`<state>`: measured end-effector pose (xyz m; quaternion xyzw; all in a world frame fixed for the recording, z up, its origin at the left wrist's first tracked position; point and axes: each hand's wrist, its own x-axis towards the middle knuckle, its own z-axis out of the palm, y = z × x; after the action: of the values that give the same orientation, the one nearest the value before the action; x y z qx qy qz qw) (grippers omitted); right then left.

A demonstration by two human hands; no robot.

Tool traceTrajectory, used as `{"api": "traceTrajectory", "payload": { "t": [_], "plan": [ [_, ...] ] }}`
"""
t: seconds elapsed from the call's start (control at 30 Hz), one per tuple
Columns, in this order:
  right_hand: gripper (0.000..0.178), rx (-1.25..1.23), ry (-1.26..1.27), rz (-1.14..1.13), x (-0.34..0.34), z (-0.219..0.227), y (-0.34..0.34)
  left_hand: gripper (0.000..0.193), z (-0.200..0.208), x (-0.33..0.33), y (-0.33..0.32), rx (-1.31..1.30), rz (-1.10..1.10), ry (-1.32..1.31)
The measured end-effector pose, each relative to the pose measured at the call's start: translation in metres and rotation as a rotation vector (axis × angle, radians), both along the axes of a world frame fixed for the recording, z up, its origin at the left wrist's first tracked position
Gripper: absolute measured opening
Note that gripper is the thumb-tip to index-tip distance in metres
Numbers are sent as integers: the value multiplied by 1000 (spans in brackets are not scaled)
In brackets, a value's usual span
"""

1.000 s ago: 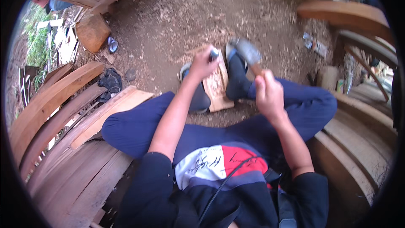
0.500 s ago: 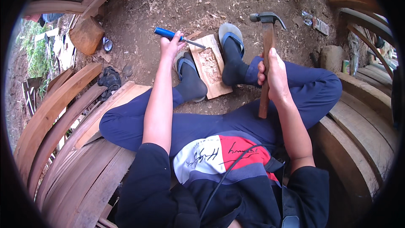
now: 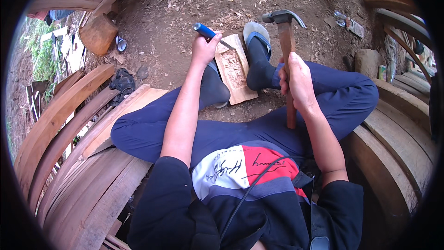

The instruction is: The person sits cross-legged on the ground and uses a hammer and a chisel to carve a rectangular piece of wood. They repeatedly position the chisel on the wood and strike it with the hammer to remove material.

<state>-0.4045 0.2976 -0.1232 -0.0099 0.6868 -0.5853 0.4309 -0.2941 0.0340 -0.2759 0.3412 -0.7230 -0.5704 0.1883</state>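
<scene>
My left hand point(image 3: 203, 50) is closed round the blue handle of a chisel point(image 3: 204, 31). Its steel blade slants down to the right, over the upper end of a pale wooden board point(image 3: 241, 95). A rough, chipped hollow full of wood shavings point(image 3: 233, 67) runs along the board's middle. The board lies on the ground between my two sandalled feet. In my right hand point(image 3: 298, 81) is a claw hammer point(image 3: 286, 37), gripped midway along its wooden handle. The hammer's head points away from me, and its handle end hangs over my right thigh.
Curved wooden pieces point(image 3: 69, 111) and planks point(image 3: 99, 194) stand at my left. More curved timber point(image 3: 393, 143) lies at my right. A wood block point(image 3: 98, 34) sits at the far left, a clear plastic wrapper point(image 3: 354, 27) at the far right. Wood chips litter the dirt floor point(image 3: 208, 0).
My left hand has moved right with the chisel, whose handle now stands steeper and closer to the board. The hammer has shifted slightly left and tilted a little.
</scene>
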Motion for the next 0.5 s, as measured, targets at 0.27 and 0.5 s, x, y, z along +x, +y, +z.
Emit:
{"api": "traceTrajectory", "payload": {
  "t": [0.27, 0.5],
  "plan": [
    [41, 10, 2, -3, 0, 3, 0, 25, 21, -2, 13, -90, 89, -113],
    [40, 5, 9, 26, 1, 3, -1, 30, 28, -4, 44, -265, 280, -180]
  ]
}}
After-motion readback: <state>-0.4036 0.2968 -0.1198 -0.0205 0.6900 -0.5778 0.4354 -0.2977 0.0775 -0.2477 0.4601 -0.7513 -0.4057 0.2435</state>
